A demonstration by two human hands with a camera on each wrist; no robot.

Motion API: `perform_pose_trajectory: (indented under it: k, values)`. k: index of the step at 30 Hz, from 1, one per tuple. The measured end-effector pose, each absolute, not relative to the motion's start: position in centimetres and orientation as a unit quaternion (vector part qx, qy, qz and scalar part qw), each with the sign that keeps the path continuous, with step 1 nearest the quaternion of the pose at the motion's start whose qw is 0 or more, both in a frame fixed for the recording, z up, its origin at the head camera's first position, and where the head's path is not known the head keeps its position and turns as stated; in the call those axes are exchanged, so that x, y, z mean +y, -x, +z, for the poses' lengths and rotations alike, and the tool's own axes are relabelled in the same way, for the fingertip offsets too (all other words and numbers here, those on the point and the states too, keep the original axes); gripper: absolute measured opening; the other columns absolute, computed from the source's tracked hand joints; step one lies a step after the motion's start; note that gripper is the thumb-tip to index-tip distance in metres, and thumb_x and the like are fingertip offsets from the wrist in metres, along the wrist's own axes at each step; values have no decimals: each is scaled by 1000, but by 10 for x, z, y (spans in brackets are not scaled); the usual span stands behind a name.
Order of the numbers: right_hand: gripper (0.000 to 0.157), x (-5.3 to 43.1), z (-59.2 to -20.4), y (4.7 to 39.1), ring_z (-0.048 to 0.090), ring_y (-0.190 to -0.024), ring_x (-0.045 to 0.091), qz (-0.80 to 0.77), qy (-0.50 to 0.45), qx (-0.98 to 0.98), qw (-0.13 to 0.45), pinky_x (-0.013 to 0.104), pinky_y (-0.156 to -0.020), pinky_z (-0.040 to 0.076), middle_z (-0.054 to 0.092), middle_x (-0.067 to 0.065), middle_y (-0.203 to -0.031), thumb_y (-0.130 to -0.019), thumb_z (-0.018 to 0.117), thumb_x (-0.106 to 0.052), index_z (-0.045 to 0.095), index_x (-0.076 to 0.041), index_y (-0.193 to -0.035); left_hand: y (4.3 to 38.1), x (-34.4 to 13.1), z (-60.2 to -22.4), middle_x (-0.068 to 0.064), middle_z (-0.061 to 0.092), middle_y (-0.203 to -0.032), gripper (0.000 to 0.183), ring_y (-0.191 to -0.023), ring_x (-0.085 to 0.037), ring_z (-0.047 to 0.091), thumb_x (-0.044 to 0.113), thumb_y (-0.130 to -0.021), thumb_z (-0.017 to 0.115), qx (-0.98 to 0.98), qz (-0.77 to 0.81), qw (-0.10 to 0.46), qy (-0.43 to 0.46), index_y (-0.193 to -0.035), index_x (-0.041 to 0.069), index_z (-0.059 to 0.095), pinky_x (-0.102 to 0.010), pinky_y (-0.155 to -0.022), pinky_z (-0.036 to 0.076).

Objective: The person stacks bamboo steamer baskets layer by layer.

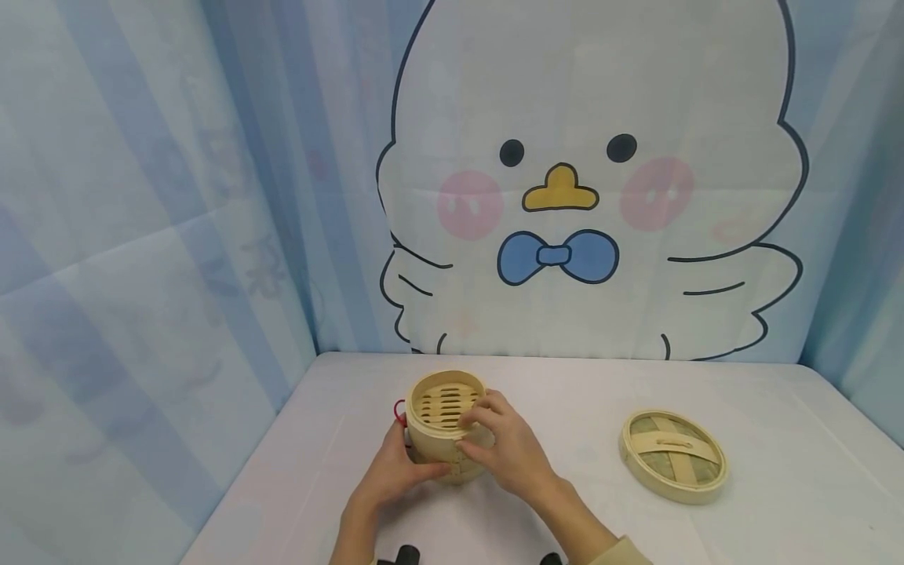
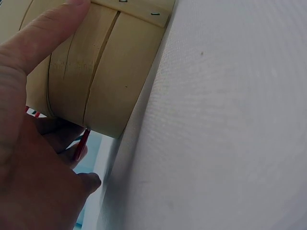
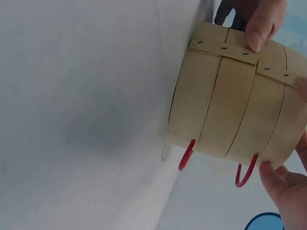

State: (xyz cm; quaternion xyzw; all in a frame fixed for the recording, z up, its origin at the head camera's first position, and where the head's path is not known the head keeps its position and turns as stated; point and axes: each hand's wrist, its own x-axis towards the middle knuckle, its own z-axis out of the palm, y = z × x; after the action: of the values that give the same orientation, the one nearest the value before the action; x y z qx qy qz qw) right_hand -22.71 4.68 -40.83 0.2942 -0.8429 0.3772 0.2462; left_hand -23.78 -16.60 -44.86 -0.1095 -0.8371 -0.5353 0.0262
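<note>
Two small bamboo steamer baskets stand stacked on the table; the upper basket (image 1: 446,402) has a slatted floor and nothing lies on it. Around the left side of the lower basket (image 3: 194,96) curls my left hand (image 1: 399,464), its thumb lying across the front wall. My right hand (image 1: 514,449) pinches the upper basket's right rim, with fingers over the edge and thumb on the outer wall. Red loops (image 3: 245,173) stick out from the basket walls. Small staples run along the overlapping strip ends in the right wrist view.
A round woven bamboo lid (image 1: 678,449) with a strap handle lies on the white-covered table (image 1: 791,439) to the right. Behind the table hangs a blue and white curtain (image 1: 565,314) with a cartoon bird; more curtain stands at both sides.
</note>
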Motion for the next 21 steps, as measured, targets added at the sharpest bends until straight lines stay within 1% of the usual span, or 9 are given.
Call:
perform_pose_trajectory:
  k: [5, 10, 21]
  values:
    - [28, 44, -408, 225, 59, -98, 15, 367, -282, -850, 252, 34, -84, 55, 55, -6, -103, -74, 90, -9, 70, -16, -93, 239, -166, -450, -25, 43, -145, 106, -131, -37, 46, 22, -68, 96, -838, -534, 27, 110, -149, -6, 32, -54, -105, 40]
    - [28, 43, -408, 224, 57, -94, 13, 362, -283, -849, 263, 32, -81, 54, 55, -6, -103, -74, 90, -9, 71, -16, -93, 241, -166, -452, -26, 43, -144, 106, -130, -38, 46, 22, -68, 96, -837, -535, 31, 114, -148, -6, 32, -54, -105, 41]
    - [27, 42, -409, 224, 57, -95, 13, 359, -287, -843, 279, 33, -81, 54, 56, -5, -102, -73, 91, -10, 71, -15, -92, 240, -166, -452, -25, 44, -144, 106, -127, -36, 48, 21, -68, 96, -839, -531, 34, 114, -148, -6, 32, -53, -104, 41]
